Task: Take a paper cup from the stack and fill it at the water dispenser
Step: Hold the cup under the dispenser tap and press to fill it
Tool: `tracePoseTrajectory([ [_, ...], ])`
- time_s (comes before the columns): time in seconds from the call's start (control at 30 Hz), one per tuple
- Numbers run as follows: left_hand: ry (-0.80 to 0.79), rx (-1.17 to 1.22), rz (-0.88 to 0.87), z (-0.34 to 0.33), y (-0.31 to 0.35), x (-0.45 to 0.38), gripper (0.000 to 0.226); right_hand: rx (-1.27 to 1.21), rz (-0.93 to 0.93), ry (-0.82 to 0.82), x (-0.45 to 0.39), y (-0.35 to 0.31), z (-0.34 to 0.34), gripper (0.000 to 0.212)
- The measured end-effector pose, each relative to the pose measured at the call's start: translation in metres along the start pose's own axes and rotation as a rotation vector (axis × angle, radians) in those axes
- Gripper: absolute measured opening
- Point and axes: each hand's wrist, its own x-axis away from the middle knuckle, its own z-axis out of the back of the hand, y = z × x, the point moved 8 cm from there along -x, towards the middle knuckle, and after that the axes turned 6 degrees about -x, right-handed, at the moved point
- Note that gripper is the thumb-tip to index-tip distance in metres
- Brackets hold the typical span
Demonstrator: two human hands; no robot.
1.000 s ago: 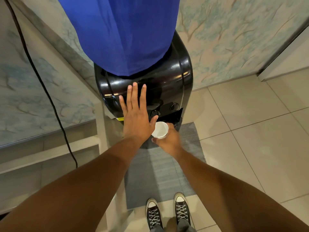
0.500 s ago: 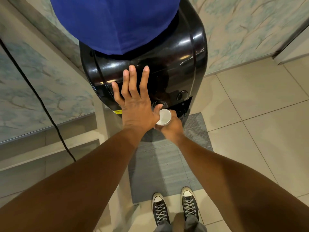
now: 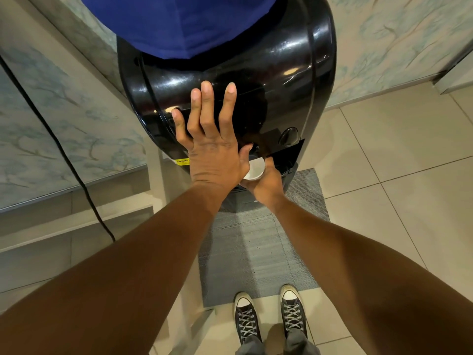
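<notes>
A glossy black water dispenser (image 3: pixel 294 73) stands in front of me, with a blue-covered bottle (image 3: pixel 179 24) on top. My left hand (image 3: pixel 212 144) lies flat on its sloping front with fingers spread, and the thumb reaches toward a round button near the spout recess. My right hand (image 3: pixel 266 183) grips a small white paper cup (image 3: pixel 254 170) from below, upright, at the edge of the dark spout recess. The cup's inside looks white; I cannot tell whether water is in it. A second round button (image 3: pixel 289 135) sits to the right. The cup stack is out of view.
A grey mat (image 3: pixel 256 252) lies on the tiled floor under the dispenser's front, with my sneakers (image 3: pixel 268 316) at its near edge. A black cable (image 3: pixel 64 155) hangs down the patterned wall at the left, above a low ledge.
The dispenser fills more of the view as I lean closer. My right hand has carried the cup forward to the spout recess. My left hand has slid up the dispenser's front, thumb nearer the button.
</notes>
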Motion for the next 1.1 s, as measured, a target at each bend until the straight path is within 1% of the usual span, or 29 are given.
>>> tracePoseTrajectory([
  [0.1, -0.017, -0.006, 0.000, 0.000, 0.001, 0.001, 0.112, -0.017, 0.021, 0.008, -0.001, -0.001, 0.001, 0.064],
  [0.23, -0.022, 0.004, -0.002, 0.000, -0.001, 0.001, 0.114, -0.001, 0.021, -0.026, -0.004, 0.000, -0.002, 0.063],
  [0.4, -0.023, 0.005, -0.002, 0.000, 0.000, 0.001, 0.114, -0.029, 0.049, -0.007, -0.004, 0.002, 0.000, 0.068],
  [0.5, -0.020, -0.003, 0.005, 0.001, 0.000, 0.001, 0.115, -0.027, 0.045, 0.000, -0.005, 0.006, -0.001, 0.067],
  [0.63, -0.003, -0.017, 0.001, 0.001, 0.000, 0.001, 0.115, -0.092, 0.035, 0.011, -0.006, 0.011, -0.003, 0.074],
  [0.9, 0.018, -0.017, 0.004, 0.000, -0.001, 0.001, 0.115, -0.103, 0.044, 0.016, -0.010, 0.017, -0.001, 0.070],
  [1.1, 0.010, -0.015, 0.001, 0.002, -0.001, 0.002, 0.116, -0.125, 0.083, 0.017, -0.014, 0.013, -0.004, 0.085],
])
